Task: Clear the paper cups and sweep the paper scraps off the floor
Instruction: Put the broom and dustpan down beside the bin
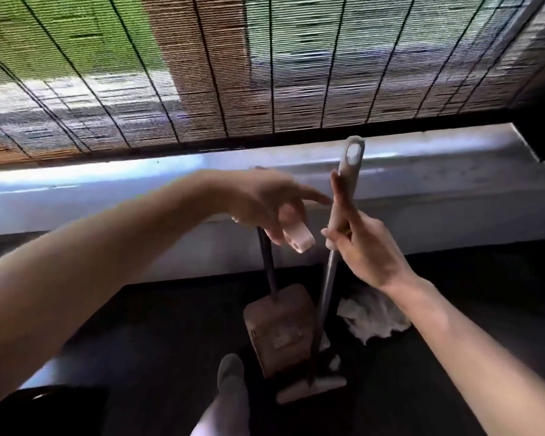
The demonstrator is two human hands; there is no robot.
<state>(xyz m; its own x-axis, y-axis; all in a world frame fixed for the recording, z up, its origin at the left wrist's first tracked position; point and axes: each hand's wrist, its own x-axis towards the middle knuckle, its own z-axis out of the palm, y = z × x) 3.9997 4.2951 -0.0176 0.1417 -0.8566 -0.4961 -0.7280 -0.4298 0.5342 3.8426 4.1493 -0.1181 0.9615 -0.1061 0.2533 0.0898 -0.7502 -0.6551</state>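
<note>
Dustpan handle (299, 242) gripped in left hand (265, 206), broom handle (348, 180) clasped by right hand (361, 247), both tools standing upright

One head-worn wide-angle camera supplies my only feed, looking forward and down at the window ledge (422, 171), which bows across mid-frame. Above the ledge the woven blind (265, 73) fills the top of the picture, tilted by the lens. The view is close: both forearms reach in from the bottom corners. The left grip (265, 209), closed round the dustpan handle (299, 242), meets the right grip (365, 247), holding the broom handle (353, 158), just in front of the ledge. Below the ledge lie the dark floor (155, 325) and a socked foot (230, 379). Blur softens the edges.
</note>
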